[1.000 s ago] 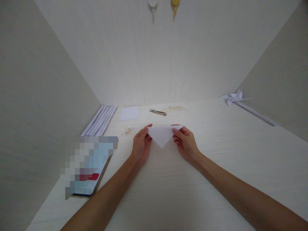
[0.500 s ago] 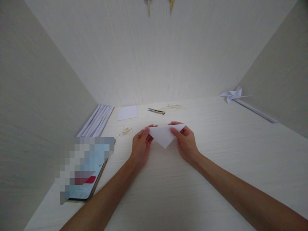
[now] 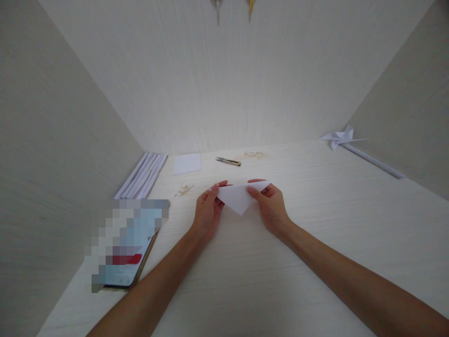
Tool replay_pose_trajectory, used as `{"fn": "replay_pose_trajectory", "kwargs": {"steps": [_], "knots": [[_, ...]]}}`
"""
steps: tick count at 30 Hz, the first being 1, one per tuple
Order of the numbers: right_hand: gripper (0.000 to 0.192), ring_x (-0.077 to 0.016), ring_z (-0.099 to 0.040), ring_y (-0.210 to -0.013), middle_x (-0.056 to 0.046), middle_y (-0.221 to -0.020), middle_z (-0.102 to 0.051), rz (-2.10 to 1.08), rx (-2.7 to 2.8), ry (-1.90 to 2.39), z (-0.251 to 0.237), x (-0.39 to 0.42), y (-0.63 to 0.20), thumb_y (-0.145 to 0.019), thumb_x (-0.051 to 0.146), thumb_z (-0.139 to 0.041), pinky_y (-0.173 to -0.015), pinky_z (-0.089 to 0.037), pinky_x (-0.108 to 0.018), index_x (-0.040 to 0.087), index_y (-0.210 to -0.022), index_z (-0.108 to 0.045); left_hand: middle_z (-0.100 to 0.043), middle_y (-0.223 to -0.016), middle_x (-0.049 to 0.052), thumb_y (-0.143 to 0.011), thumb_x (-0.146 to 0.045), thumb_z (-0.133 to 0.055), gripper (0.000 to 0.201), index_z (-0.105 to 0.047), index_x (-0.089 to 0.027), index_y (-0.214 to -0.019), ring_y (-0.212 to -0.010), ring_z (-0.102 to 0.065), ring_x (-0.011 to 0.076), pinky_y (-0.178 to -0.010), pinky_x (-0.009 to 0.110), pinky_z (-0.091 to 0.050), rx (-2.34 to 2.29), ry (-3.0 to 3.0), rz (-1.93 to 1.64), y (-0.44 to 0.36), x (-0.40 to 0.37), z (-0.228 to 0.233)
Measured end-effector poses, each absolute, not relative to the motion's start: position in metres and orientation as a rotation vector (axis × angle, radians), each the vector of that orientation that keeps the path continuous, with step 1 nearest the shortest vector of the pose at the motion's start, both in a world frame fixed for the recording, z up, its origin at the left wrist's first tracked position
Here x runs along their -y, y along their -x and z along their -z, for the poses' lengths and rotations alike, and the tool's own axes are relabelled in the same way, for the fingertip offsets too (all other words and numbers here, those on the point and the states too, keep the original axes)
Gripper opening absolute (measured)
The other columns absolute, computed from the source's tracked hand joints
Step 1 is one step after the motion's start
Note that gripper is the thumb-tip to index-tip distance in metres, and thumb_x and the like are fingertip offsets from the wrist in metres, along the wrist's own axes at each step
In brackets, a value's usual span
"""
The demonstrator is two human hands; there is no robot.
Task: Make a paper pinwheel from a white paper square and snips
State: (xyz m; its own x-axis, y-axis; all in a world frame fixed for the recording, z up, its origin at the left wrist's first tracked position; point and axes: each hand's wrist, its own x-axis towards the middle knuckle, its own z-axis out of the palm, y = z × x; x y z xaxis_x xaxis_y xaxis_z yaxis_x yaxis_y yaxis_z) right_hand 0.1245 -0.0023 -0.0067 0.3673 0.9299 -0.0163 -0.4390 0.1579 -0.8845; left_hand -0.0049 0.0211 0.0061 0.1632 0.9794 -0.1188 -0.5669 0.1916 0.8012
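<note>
White in both grips — pinching paper triangle [image 3: 237, 198] at its left end with left hand [image 3: 207, 210], its right end with right hand [image 3: 273, 208] — best to keep edges taut, level.

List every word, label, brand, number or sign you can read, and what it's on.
No text can be read.
Flat rectangular phone with pale-blue screen: partly pixelated, the rest too blurred.
Folded white paper triangle in the left hand and right hand: no writing visible.
Small gold-handled metal snips: any marking too small to read.

Walled craft desk [image 3: 351, 206]: pinwheel [image 3: 339, 138], snips [image 3: 229, 162]
</note>
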Motion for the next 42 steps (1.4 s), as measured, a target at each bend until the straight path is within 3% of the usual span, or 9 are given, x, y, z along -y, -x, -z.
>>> {"fn": "replay_pose_trajectory", "kwargs": {"steps": [18,42], "knots": [[0.019,-0.0086,-0.049,-0.06,0.001,-0.075,-0.066,-1.105,0.424,0.813,0.001,-0.002,-0.13,-0.053,0.031,-0.072,-0.053,-0.035,-0.022,0.022,-0.069,-0.067,-0.068,-0.081,0.009,-0.072,-0.029,-0.056,0.02,-0.065,-0.012,-0.073,-0.076,-0.06,0.0135,-0.075,0.028,-0.045,-0.775,-0.786,-1.283,0.006,-0.023,-0.003],[0.015,-0.0078,-0.046,-0.054,0.002,-0.07,-0.065,-1.146,0.352,0.821,0.0,-0.002,-0.134,-0.05,0.029,-0.073,-0.054,-0.037,-0.024,0.023,-0.061,-0.066,-0.068,-0.082,0.009,-0.071,-0.031,-0.058,0.021,-0.065,-0.012,-0.072,-0.076,-0.06,0.0137,-0.075,0.029,-0.044,-0.792,-0.785,-1.261,0.004,-0.022,-0.005]]}}
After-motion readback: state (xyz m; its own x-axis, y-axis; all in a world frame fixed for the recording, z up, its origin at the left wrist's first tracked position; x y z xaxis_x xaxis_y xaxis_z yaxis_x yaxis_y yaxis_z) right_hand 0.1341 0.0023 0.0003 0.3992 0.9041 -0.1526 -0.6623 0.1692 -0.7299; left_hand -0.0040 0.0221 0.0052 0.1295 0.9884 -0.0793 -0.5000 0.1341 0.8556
